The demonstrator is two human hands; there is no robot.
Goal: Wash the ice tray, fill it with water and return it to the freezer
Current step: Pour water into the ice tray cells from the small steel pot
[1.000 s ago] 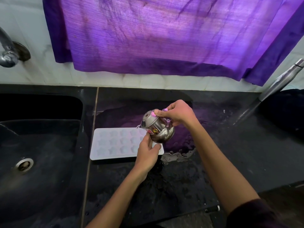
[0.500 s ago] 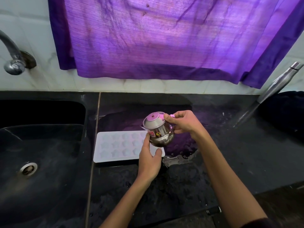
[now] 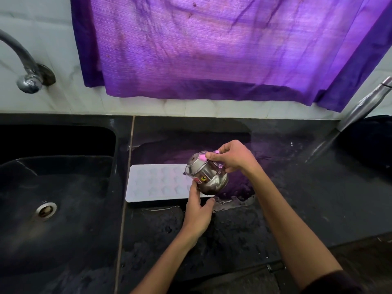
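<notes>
Two hands work over the tray [image 3: 161,183], a white flat mould with star-shaped cells, lying on the wet black bench [image 3: 297,198] just right of the sink [image 3: 63,198]. Right hand [image 3: 232,158] grips a small steel pot [image 3: 204,177] by its handle side, fingers curled round it, pot tilted with its lid end toward the tray and held above the tray's right end. Left hand [image 3: 198,209] holds the tray's near right corner, thumb at the edge, fingers partly hidden under the pot, so exact grip is hard to tell; it looks like a light pinch to steady it.

Progress, as a judgement: washing looks done, since the tray is out of the sink and the bench is wet. Filling is the step in hand. No stream is visible, and water in the cells cannot be made out. Left to do: finish filling, carry level, put in the freezer, which is not in view.

Tray's long axis runs left to right, parallel to the bench's front edge, open cells facing up, flat. Puddle [image 3: 235,200] sits beside the tray's right end.
</notes>
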